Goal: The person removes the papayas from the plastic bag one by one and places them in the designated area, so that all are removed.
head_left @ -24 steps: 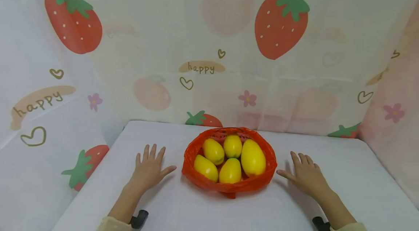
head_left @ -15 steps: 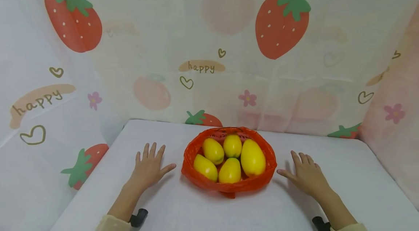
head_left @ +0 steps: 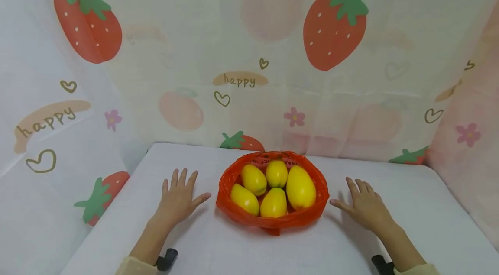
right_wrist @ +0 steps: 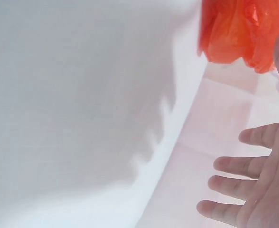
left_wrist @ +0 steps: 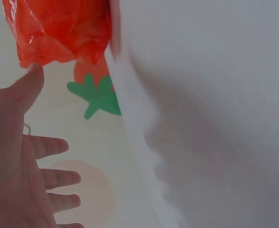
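A red plastic bag (head_left: 269, 222) with its mouth spread wide stands mid-table in the head view. Several yellow mangoes (head_left: 301, 188) lie inside it, the largest on the right. Left of the bag my left hand (head_left: 177, 199) is held palm down over the table, fingers straight and spread, thumb toward the bag with a gap between. On the other side, my right hand (head_left: 368, 209) has its fingers extended and its thumb tip close to the bag's right edge. Both wrist views show empty palms, with the red bag (left_wrist: 63, 31) beyond the thumb.
The bag stands on a white-covered table (head_left: 218, 255). Behind it hangs a cloth backdrop (head_left: 187, 67) printed with strawberries, and similar sheets enclose the left and right sides. A black wrist device (head_left: 166, 260) sits at the left wrist, another (head_left: 382, 265) at the right.
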Tool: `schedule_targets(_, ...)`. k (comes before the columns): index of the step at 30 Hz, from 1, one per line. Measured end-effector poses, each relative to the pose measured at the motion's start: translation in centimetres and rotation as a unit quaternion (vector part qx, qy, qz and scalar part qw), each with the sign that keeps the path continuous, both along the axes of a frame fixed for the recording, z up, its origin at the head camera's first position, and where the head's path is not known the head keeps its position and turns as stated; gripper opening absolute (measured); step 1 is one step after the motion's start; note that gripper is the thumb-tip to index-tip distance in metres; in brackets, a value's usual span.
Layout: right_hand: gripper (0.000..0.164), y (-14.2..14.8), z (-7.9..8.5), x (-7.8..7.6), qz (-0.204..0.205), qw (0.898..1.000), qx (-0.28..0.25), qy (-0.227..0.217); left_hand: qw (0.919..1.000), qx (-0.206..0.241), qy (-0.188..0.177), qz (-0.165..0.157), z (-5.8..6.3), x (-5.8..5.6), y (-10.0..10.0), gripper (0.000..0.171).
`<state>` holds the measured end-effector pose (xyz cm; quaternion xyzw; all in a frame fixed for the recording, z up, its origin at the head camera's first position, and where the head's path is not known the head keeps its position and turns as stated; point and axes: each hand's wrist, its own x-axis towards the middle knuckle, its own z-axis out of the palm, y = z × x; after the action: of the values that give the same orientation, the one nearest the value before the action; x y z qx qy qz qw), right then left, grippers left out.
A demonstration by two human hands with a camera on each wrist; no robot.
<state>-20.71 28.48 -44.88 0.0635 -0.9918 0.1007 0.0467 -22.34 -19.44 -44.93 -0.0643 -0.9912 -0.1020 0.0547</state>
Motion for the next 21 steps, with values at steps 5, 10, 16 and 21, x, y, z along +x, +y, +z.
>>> schedule_targets(5,0.093,-0.1,0.3,0.1,0.01,1.0,0.0,0.007,0.9996,0.024,-0.015,-0.004,0.3,0.1,0.4,0.082)
schedule_targets(10,0.09,-0.2,0.8,0.2,0.026,0.999,-0.019,0.019,0.9985,0.048,-0.022,-0.011,0.6,0.2,0.6,0.081)
schedule_targets(16,0.089,-0.5,1.5,0.1,0.026,0.998,-0.047,0.016,0.9953,0.095,-0.011,-0.018,0.7,0.1,0.7,0.08)
schedule_targets(21,0.092,-1.0,2.2,-0.1,0.019,0.997,-0.074,0.004,0.9918,0.125,-0.019,-0.017,0.8,-0.1,0.9,0.079)
